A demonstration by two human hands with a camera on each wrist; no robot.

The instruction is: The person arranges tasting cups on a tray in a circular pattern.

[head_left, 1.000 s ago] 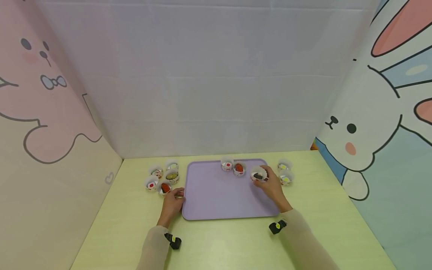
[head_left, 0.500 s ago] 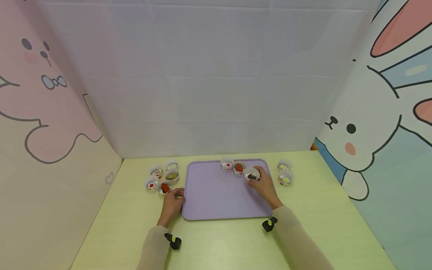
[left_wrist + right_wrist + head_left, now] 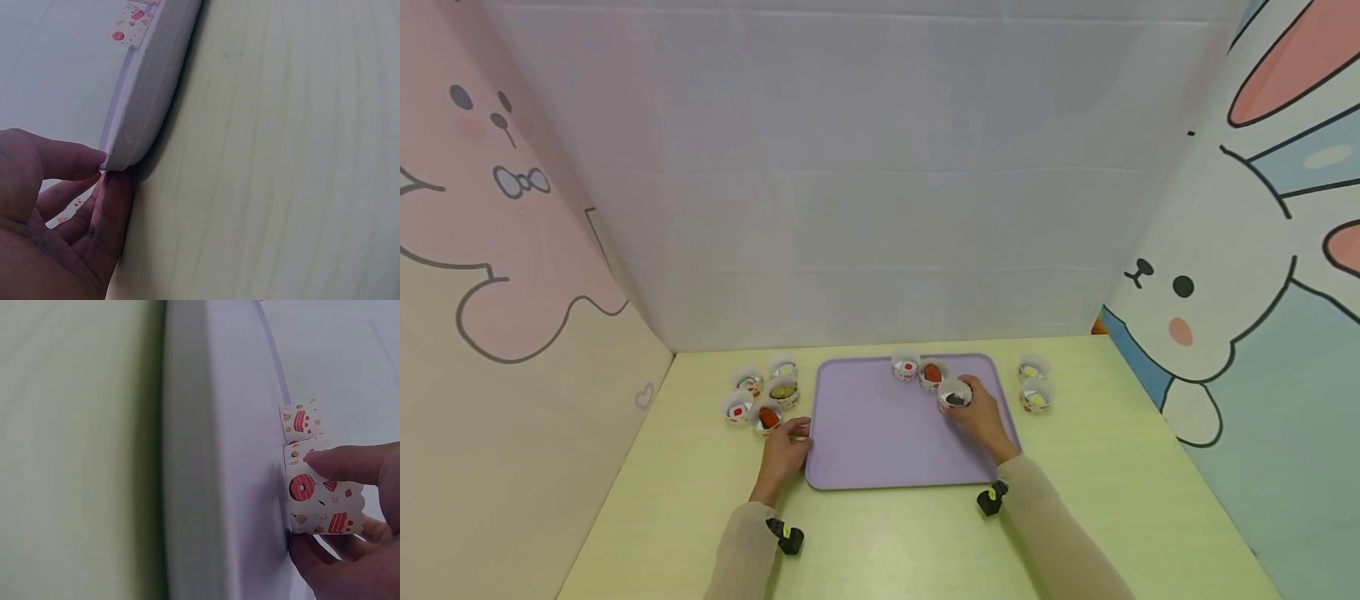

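At purple tray (image 3: 880,442), doughnut-printed cup (image 3: 322,507), right fingers (image 3: 306,555) gripping

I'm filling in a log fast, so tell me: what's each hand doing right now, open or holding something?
Left hand: closed, pinching the edge of the tray.
Right hand: closed, holding a paper cup.

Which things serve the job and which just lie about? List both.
Job:
lilac rectangular tray, gripped by left hand
printed white round paper cup in right hand
probably nine similar cups

Seemingly idle:
white rabbit-printed wall sheet
small orange thing, mostly hidden
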